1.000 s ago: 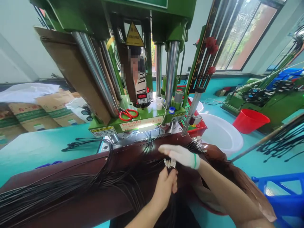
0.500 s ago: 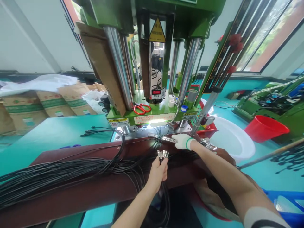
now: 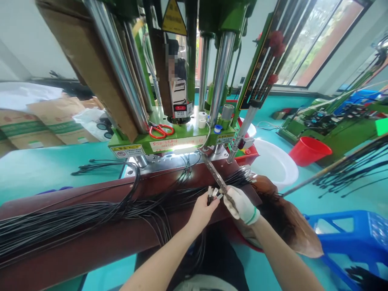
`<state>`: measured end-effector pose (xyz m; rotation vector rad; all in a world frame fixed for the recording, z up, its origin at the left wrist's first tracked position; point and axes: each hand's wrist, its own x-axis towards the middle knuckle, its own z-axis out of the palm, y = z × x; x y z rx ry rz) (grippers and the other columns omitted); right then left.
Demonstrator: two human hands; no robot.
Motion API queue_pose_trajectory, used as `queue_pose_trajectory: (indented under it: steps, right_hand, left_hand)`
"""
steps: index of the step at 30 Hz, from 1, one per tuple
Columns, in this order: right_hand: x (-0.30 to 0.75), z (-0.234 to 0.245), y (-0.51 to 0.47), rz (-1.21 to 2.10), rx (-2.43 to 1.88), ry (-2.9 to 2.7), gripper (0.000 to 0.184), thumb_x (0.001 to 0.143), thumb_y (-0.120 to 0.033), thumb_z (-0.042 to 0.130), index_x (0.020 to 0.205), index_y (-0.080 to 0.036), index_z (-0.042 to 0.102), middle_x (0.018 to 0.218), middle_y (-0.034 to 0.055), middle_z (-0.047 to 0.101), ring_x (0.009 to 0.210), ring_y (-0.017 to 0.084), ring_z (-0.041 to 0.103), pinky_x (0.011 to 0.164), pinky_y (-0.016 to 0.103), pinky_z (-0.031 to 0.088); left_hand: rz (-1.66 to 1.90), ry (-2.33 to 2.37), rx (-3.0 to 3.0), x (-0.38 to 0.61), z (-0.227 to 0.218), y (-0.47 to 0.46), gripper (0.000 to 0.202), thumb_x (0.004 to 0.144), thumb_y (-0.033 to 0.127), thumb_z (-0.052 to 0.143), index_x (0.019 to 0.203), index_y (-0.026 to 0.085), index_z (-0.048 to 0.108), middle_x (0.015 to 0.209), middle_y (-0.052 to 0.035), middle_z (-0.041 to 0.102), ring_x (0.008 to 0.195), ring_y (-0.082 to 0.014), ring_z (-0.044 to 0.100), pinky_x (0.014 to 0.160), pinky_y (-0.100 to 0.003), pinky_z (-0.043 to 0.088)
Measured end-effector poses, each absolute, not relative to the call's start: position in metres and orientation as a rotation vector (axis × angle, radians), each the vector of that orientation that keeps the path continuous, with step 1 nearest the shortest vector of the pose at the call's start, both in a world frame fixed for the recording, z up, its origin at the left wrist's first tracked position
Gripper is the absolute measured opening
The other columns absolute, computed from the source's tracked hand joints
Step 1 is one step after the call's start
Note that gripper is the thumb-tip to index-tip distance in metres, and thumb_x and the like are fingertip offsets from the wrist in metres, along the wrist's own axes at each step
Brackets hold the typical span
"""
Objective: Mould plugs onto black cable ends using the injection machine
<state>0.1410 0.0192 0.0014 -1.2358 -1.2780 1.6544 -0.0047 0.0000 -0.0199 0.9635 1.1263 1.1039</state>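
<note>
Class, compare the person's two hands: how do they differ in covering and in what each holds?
The left hand is bare; the right hand wears a white knit glove. The left pinches metal-tipped black cables; the right grips a slim metal tool. Both meet over the brown board.

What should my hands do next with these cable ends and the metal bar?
Probably ease the cable ends over onto the metal bar. The left hand pinches several metal-tipped ends right beside the bar, and the gloved right hand grips that bar, which slants up toward the green press.
</note>
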Motion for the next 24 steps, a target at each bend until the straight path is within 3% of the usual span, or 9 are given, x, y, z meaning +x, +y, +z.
queue_pose_trajectory:
  steps: [3,5,15,20,24]
  right_hand:
    - [0.135,0.0,0.019,1.654,-1.182,-1.246,0.031,0.084,-0.046,0.039,0.075,-0.017,0.044,0.044,-0.0089,0.042,0.024,0.003,0.029,0.02,0.013,0.021]
    - [0.134,0.0,0.019,1.656,-1.157,-1.246,0.031,0.085,-0.045,0.039,0.077,-0.016,0.047,0.044,-0.0089,0.042,0.024,0.003,0.03,0.02,0.012,0.022]
    - [0.126,-0.005,0.011,1.518,-1.233,-1.357,0.036,0.081,-0.049,0.042,0.095,-0.016,0.048,0.047,-0.01,0.04,0.026,0.002,0.03,0.023,0.011,0.024]
    - [0.129,-0.002,0.012,1.57,-1.216,-1.254,0.038,0.082,-0.044,0.042,0.108,-0.016,0.047,0.049,-0.009,0.042,0.027,0.002,0.03,0.022,0.012,0.022]
    - [0.133,-0.003,0.015,1.629,-1.185,-1.189,0.044,0.084,-0.041,0.041,0.123,-0.021,0.039,0.05,-0.0093,0.043,0.027,0.003,0.029,0.022,0.012,0.021]
  left_hand:
    - [1.159,1.108,1.181,-0.001,-0.024,0.003,0.019,0.068,0.031,0.06,0.066,0.014,0.052,0.062,0.0024,0.05,0.06,-0.0095,0.042,0.059,-0.021,0.035]
    - [1.148,1.112,1.205,-0.001,-0.026,0.003,0.017,0.069,0.03,0.058,0.066,0.014,0.051,0.063,0.0023,0.049,0.061,-0.0099,0.041,0.061,-0.022,0.035]
    - [1.102,1.167,1.185,-0.003,-0.023,-0.003,0.024,0.07,0.034,0.059,0.064,0.016,0.046,0.057,0.0049,0.043,0.052,-0.007,0.036,0.052,-0.019,0.03]
    - [1.117,1.164,0.993,-0.006,-0.017,-0.002,0.032,0.077,0.048,0.046,0.078,0.016,0.049,0.046,0.0088,0.032,0.039,-0.0056,0.029,0.04,-0.018,0.023]
    - [1.167,1.202,0.803,-0.01,-0.016,0.003,0.031,0.077,0.048,0.045,0.085,0.019,0.046,0.047,0.011,0.027,0.037,-0.0048,0.02,0.037,-0.018,0.015]
